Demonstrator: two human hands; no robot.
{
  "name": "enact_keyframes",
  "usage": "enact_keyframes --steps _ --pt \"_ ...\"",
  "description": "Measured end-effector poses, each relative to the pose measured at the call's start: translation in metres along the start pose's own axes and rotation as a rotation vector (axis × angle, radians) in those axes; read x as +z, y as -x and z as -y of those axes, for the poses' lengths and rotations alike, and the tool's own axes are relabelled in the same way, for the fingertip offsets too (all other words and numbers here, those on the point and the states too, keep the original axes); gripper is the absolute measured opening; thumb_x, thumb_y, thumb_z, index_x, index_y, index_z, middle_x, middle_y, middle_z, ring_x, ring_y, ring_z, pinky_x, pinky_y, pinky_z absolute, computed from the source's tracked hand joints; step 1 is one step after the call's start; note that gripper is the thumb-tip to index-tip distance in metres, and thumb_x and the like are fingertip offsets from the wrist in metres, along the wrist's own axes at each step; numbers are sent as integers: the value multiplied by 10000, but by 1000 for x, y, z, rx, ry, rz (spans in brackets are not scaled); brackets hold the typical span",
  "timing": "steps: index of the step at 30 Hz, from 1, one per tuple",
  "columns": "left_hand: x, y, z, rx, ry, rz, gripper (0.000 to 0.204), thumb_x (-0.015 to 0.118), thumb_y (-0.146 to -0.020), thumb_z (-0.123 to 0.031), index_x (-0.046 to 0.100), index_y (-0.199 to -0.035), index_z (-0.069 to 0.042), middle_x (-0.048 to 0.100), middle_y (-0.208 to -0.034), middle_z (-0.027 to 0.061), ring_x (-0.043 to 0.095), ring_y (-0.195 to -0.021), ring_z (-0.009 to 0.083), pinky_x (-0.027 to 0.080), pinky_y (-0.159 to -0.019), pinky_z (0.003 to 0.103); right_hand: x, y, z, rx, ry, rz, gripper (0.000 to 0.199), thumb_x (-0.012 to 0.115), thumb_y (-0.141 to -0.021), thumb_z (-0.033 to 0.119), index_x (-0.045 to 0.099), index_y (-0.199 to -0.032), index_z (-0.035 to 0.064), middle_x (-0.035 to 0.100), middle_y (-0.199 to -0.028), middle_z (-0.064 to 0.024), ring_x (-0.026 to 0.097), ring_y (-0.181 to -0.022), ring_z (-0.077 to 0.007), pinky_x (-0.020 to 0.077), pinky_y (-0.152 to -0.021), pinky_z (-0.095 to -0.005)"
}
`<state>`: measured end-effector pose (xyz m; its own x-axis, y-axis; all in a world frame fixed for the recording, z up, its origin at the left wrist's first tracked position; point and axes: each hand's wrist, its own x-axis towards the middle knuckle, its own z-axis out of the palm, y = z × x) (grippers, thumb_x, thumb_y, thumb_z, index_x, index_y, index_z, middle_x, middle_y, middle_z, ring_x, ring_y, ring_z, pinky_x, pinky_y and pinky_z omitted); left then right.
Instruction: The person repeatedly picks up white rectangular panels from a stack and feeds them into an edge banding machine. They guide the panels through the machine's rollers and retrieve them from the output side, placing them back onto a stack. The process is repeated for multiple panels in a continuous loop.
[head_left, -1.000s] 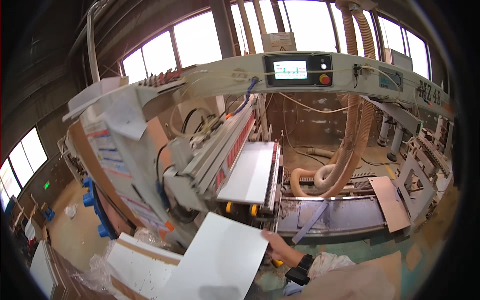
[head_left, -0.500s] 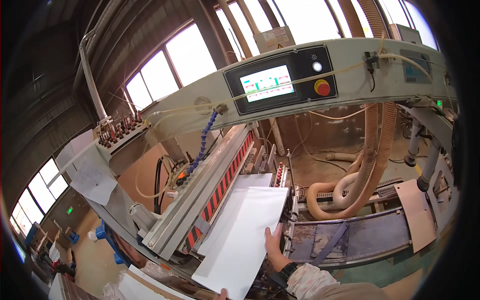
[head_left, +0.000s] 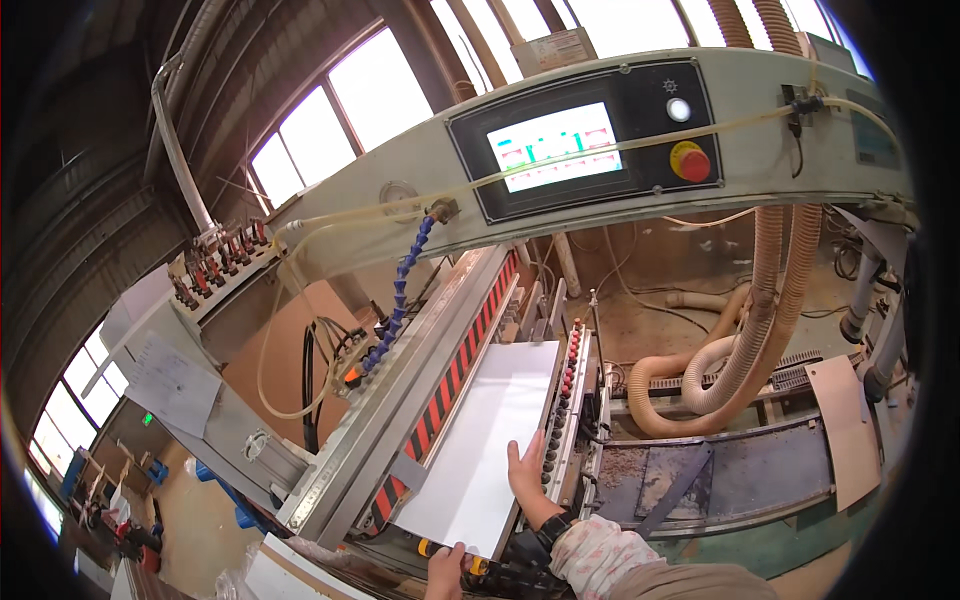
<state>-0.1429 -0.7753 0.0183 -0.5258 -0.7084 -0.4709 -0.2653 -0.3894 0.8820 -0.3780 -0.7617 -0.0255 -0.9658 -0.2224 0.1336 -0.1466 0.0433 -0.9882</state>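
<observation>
No bins or trays showing; the only holder is the machine bed (head_left: 585, 400), carrying one white panel (head_left: 490, 440) lying flat, long axis running from 7 o'clock up to 1 o'clock. Panel is sitting between the red-and-black striped fence (head_left: 455, 385) on its 9 o'clock side and a row of red rollers (head_left: 568, 375) on its 3 o'clock side, and looks to be touching both. Right hand (head_left: 527, 478) is lying palm down on the panel's right edge, low on the sheet; fingers pressed together and stretched flat, pointing toward 12 o'clock, thumb not clearly seen. Most of the panel is lying at 11 o'clock from those fingertips. Wrist is wearing a dark watch (head_left: 553, 528); the forearm in a pale patterned sleeve (head_left: 600, 555) is coming in from 5 o'clock at the lower rim. Left hand (head_left: 446, 572) is showing only partly at the bottom edge, at 6 o'clock from the panel, knuckles against the panel's near end beside a yellow knob (head_left: 478, 566); fingers curled, but cannot tell what they are gripping. Overhead, a grey gantry (head_left: 400, 170) is carrying a lit screen (head_left: 556, 145) with a red stop button (head_left: 691, 162) at its 3 o'clock. Tan dust hoses (head_left: 760, 330) are hanging at 3 o'clock of the bed. A blue jointed nozzle (head_left: 400, 300) is dropping toward the fence.
</observation>
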Motion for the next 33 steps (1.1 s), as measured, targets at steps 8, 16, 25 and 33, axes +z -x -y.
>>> enact_keyframes --steps 8,16,25,33 --pt "-19 -10 27 160 349 31 149 515 -887 -192 555 -939 -59 547 -806 7 533 -766 109 438 -703 253 -7 2 3 155 -721 144 578 334 -948 371 179 -1383 24 263 -1401 -134 284 -1270 -252 220 -1045 -310" --pt "-4 2 12 213 609 -46 256 457 -907 -248 484 -1080 -60 562 -1050 51 525 -978 185 399 -887 348 -21 29 12 229 -977 85 672 255 -918 535 156 -1401 77 245 -1420 -82 291 -1275 -214 265 -1037 -323" --pt "-11 11 0 126 636 30 233 386 -938 -245 476 -1086 -89 530 -1110 39 505 -985 153 379 -888 308 -6 24 14 302 -837 84 614 285 -916 528 368 -1280 42 476 -1214 -111 492 -1077 -234 412 -904 -342" --pt "-20 4 4 292 104 145 373 474 -889 -244 454 -1184 -17 517 -1142 102 453 -1086 198 357 -930 332 -11 7 -18 29 -105 -112 575 344 -922 477 441 -1227 -1 537 -1114 -156 505 -1000 -250 395 -878 -339"
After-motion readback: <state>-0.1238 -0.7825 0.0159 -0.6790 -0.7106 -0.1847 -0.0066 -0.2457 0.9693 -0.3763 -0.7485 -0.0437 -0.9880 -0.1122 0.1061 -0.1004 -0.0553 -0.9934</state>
